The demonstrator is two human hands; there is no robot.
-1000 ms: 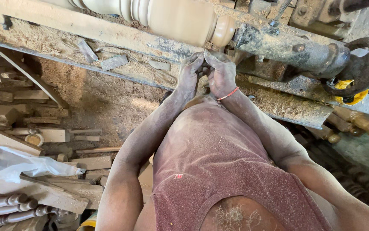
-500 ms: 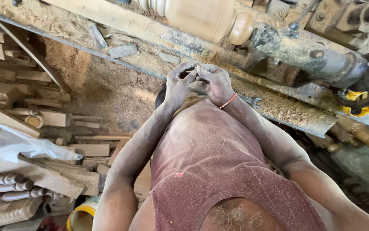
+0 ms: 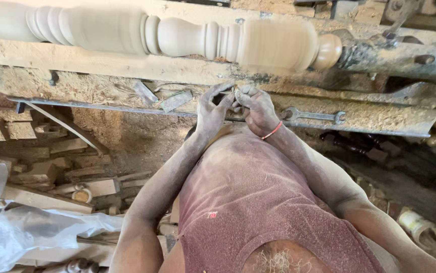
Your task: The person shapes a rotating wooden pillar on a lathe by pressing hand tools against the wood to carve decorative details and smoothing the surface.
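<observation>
My left hand [image 3: 212, 108] and right hand [image 3: 256, 107] meet just under the already shaped turned spindle [image 3: 177, 38], fingers pinched together on something too small to identify; the spanner [image 3: 313, 116] lies untouched on the bench [image 3: 379, 119].

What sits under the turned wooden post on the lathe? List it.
Under the wooden post lies the dusty lathe bed with sawdust, metal scraps and a wrench. Both hands cover whatever they pinch.
</observation>
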